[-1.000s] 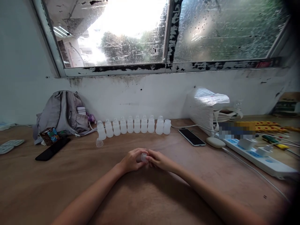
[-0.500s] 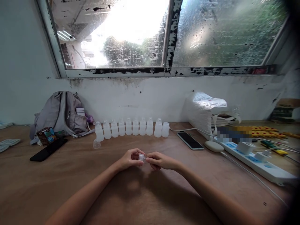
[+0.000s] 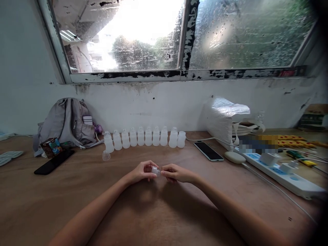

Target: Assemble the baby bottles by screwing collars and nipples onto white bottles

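Above the middle of the table, my left hand (image 3: 141, 171) holds a small clear bottle nipple with a ribbed collar (image 3: 155, 171) between thumb and fingers, the nipple end facing right. My right hand (image 3: 178, 173) is closed in a pinch at the tip of that nipple; its fingertips hide the very end. Behind both hands stands a row of several small frosted baby bottles (image 3: 140, 137), most topped with clear nipples or caps. The rightmost bottle (image 3: 181, 140) has an open top. By the leftmost bottle lies a clear cap (image 3: 106, 156).
At the left are a grey backpack (image 3: 65, 121), a small box (image 3: 52, 147) and a black phone (image 3: 54, 162). To the right lie another phone (image 3: 208, 151), a pale oval device (image 3: 234, 157) and a power strip (image 3: 289, 179) with cables. A white bag (image 3: 222, 119) stands by the wall.
My right hand's fingers have drawn slightly right, so more of the clear nipple shows between the hands. The left hand keeps its hold on the collar. The view has tilted slightly.
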The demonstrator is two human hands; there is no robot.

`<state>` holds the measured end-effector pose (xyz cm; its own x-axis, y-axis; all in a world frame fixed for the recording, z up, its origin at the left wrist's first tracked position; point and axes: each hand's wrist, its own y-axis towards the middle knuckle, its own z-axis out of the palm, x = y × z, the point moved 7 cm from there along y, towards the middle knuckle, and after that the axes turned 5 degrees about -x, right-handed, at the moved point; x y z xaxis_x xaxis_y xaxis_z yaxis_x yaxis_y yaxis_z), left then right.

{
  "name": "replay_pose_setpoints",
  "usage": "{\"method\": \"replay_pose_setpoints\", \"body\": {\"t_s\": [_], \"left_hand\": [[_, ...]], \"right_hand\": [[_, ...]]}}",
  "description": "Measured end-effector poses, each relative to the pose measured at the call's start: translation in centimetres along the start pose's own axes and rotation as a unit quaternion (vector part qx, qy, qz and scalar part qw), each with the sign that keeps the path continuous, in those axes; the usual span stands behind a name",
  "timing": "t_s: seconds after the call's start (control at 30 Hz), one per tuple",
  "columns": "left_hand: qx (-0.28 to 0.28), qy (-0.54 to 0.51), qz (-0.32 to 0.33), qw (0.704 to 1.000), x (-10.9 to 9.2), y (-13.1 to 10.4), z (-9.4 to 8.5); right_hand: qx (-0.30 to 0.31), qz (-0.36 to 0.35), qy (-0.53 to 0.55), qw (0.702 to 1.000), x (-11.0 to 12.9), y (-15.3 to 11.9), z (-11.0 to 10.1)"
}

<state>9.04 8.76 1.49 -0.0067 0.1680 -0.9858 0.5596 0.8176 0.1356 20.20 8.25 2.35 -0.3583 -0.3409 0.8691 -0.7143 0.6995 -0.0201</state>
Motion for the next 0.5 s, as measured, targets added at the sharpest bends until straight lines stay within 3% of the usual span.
{"method": "replay_pose_setpoints", "body": {"t_s": [0.13,0.3,0.4,0.5], "left_hand": [[-0.019,0.007,0.013,1.000,0.5,0.1,0.0],[-0.056,0.008,0.054,0.997,0.9,0.4,-0.5],[-0.100,0.034,0.077,0.991,0.9,0.5,-1.2],[-0.173,0.147,0.082,0.970,0.7,0.5,-2.2]], "right_hand": [[-0.045,0.033,0.046,0.997,-1.7,0.3,-0.5],[-0.138,0.016,0.111,0.984,-2.9,1.0,-1.2],[-0.224,0.003,0.138,0.965,-3.8,1.2,-2.7],[-0.351,0.011,0.102,0.931,-5.5,0.6,-5.6]]}}
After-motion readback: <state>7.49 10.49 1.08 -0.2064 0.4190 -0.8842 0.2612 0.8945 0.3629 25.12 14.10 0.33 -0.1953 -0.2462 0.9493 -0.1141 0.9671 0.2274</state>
